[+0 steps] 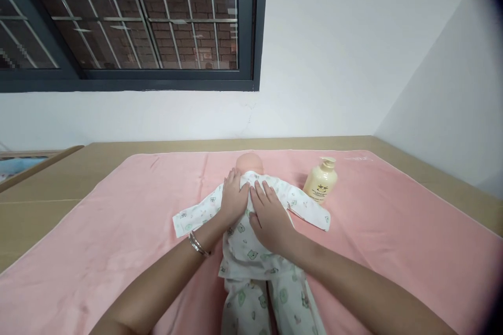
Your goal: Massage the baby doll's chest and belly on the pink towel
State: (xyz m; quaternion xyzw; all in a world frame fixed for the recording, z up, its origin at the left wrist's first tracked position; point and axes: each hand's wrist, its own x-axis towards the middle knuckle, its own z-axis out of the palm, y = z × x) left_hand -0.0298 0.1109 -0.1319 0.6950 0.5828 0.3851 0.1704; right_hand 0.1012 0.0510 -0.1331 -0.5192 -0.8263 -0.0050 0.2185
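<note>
Pressing flat on the doll's (251, 163) soft printed top (251, 235) mid-frame, left hand (233, 200) and right hand (269, 216) spread open, holding nothing; rounded cream bottle (321, 180) just right.

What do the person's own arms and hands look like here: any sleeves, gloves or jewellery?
Both forearms are bare, with no sleeves in view and no gloves. The left hand has a thin silver-coloured bangle at its wrist. The right hand shows no ring or band.
</note>
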